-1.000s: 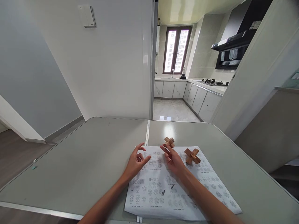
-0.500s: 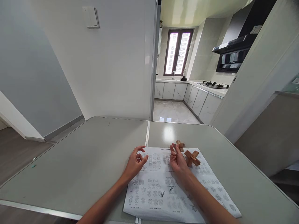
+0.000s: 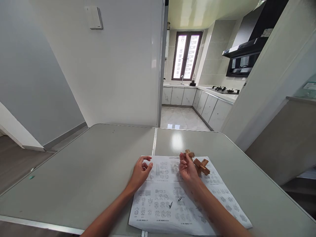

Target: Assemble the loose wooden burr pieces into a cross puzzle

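My left hand rests over the left part of a printed paper sheet. Its fingers are curved and apart, with nothing between them. My right hand is over the sheet's upper right, its fingers curled closed against a small cross-shaped wooden puzzle; the fingers partly hide this piece. Just right of that hand, a second wooden cross-shaped puzzle of interlocked bars lies on the paper. Rows of small diagrams and two dark tick marks show on the sheet.
The grey-green table has a metal seam down its middle. A small green bit lies near its left edge. Beyond the table are a white wall with a switch and a doorway to a kitchen with a gas hob.
My left hand has shifted slightly left and its fingers have drawn a little closer together. The right hand and both wooden puzzles stay almost the same; the whole view has shifted slightly.
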Tool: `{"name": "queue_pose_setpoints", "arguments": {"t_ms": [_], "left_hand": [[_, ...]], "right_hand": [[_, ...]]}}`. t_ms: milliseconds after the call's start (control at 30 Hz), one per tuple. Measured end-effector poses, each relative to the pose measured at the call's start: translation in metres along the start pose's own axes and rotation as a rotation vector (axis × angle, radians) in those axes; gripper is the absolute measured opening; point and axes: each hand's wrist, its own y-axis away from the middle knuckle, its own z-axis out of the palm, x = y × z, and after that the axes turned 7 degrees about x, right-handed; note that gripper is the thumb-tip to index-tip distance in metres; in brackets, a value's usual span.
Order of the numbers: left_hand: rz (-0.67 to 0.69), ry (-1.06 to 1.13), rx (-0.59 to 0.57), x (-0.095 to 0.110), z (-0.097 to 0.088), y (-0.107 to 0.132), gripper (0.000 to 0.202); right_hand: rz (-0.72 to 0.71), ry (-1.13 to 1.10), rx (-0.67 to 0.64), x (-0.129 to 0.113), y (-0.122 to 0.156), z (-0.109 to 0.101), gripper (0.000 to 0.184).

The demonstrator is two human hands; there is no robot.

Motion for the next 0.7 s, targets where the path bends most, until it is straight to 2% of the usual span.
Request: {"name": "queue_pose_setpoints", "arguments": {"t_ms": [133,300,467,700], "left_hand": [[0.007,-0.025,-0.002,0.002,0.000,0.000,0.032],[0.007,-0.040,-0.013,0.002,0.000,0.000,0.029],[0.012,-0.039,-0.018,0.003,0.000,0.000,0.027],[0.014,-0.033,-0.017,0.005,0.000,0.001,0.027]], "right_hand": [[-0.013,-0.103,0.091,0.001,0.001,0.002,0.024],[-0.022,-0.123,0.130,-0.004,0.003,0.004,0.022],[-0.043,-0.080,0.117,-0.007,0.004,0.007,0.032],[0.005,-0.009,0.056,-0.002,0.014,0.016,0.031]]}}
